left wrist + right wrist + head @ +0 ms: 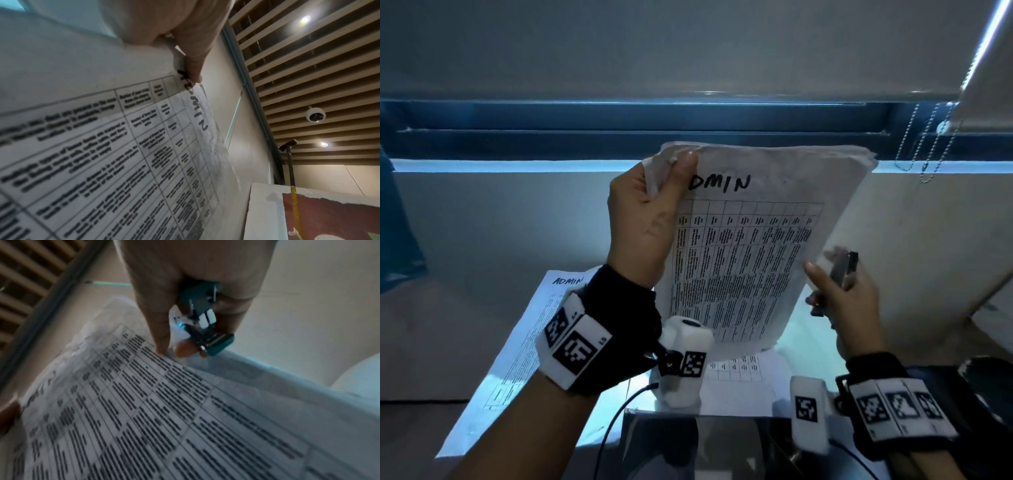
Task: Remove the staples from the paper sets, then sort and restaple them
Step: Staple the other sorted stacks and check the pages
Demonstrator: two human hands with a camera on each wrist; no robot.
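My left hand (654, 212) holds up a paper set (750, 246) headed "ADMIN" with a printed table, its thumb and fingers pinching the top left corner (185, 65). The sheets stand nearly upright above the table. My right hand (842, 291) grips a small teal stapler (203, 321) at the set's right edge, and its thumb tip (162, 347) touches the top sheet. The same stapler (842, 270) looks dark in the head view. Another "ADMIN" sheet (517, 342) lies flat on the table below my left wrist.
More printed sheets (739, 370) lie on the table under the raised set. A window sill (517, 166) and a lowered blind run along the back, with bead chains (928, 147) hanging at the right. A dark cable (619, 411) crosses the near edge.
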